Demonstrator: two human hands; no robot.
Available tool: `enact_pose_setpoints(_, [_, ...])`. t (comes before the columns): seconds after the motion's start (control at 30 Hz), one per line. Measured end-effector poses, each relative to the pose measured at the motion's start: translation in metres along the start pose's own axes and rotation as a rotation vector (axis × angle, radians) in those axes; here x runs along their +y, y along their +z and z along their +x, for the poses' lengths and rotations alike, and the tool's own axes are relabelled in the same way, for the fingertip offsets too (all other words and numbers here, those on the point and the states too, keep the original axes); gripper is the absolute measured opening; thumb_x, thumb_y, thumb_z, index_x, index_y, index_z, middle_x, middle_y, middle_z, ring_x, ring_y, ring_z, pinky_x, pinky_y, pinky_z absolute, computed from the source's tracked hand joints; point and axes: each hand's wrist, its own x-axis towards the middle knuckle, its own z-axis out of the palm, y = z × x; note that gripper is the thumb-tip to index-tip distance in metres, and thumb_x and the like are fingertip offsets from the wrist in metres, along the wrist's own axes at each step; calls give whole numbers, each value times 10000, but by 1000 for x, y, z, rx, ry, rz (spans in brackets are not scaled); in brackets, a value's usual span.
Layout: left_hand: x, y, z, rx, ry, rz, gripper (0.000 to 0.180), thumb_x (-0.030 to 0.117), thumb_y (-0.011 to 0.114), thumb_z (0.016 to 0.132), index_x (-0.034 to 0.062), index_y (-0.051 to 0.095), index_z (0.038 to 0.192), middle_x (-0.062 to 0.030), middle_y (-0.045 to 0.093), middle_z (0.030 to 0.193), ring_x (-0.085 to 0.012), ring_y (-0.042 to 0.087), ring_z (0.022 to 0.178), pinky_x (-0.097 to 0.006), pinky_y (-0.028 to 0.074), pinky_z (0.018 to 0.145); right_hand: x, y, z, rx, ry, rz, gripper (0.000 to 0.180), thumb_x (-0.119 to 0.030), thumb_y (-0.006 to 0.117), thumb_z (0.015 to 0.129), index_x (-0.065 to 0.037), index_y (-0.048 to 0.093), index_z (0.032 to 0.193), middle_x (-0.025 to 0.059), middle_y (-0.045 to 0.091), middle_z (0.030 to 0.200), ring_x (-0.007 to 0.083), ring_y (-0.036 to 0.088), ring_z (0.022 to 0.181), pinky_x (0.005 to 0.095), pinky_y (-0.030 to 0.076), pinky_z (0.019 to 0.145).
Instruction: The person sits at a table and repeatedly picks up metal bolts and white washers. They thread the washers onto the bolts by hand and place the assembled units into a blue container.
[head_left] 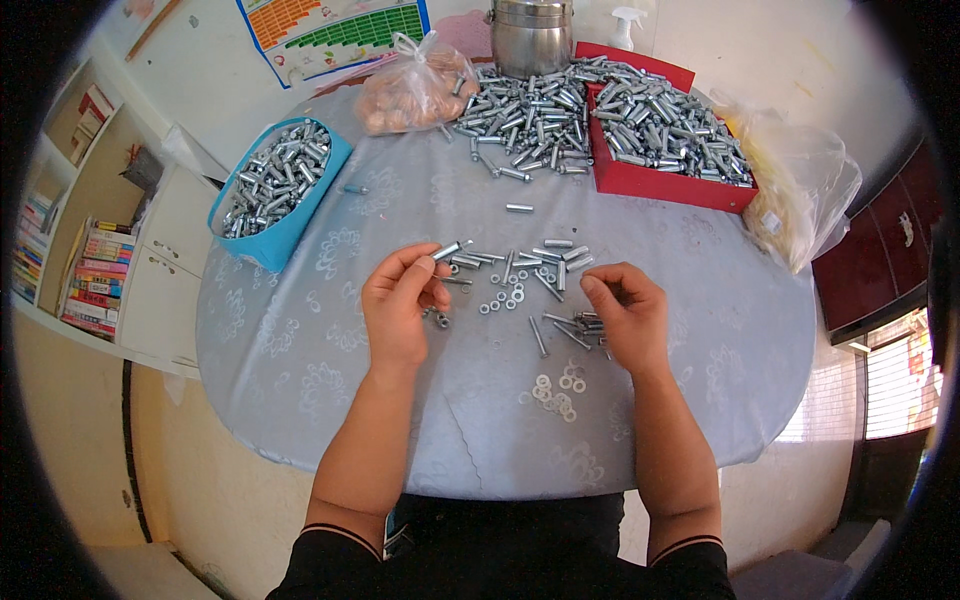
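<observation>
My left hand (398,308) pinches a short silver expansion bolt (447,251) between thumb and index finger, tilted up to the right. The other fingers are curled, and a few nuts (443,321) lie just beside them. My right hand (632,318) is closed, thumb against the index finger. Whatever it may hold is hidden. Under its left side lie several thin bolts (540,337). Between the hands are loose metal sleeves (558,243) and small nuts (496,306). A cluster of flat washers (556,402) rests nearer me, left of my right forearm.
A blue bin (330,175) of assembled bolts stands at the left. At the back are a large bolt heap (525,115), a red box (650,182) full of more, a tied plastic bag (405,95), a steel pot (532,40) and another clear bag (800,190).
</observation>
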Motion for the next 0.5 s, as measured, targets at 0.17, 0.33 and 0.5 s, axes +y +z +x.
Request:
enact_pose_setpoints(0.17, [-5,2,-3,-89,-42,12,208,105,565,929,-17,650,1073,-105,676,831,-139,599,593,-275,479,516,-2,-7,4,99,58,29,73,-58,693,868,10,682,889,3,634,795,57,543,707,223,453,639])
enact_pose_setpoints(0.33, [-7,4,-3,-94,-56,34,201,98,565,926,-18,650,1066,-96,675,828,-132,601,599,-269,482,517,-5,-8,5,12,-212,-178,68,-24,697,827,-21,691,894,42,651,818,117,585,691,248,474,640])
enact_pose_setpoints(0.5, [-7,3,-2,-84,-68,31,193,87,566,920,-19,652,1057,-88,676,830,-123,602,605,-259,488,524,-6,14,1,-183,-481,-466,105,-55,705,777,-48,697,882,92,657,850,260,625,776,354,510,684])
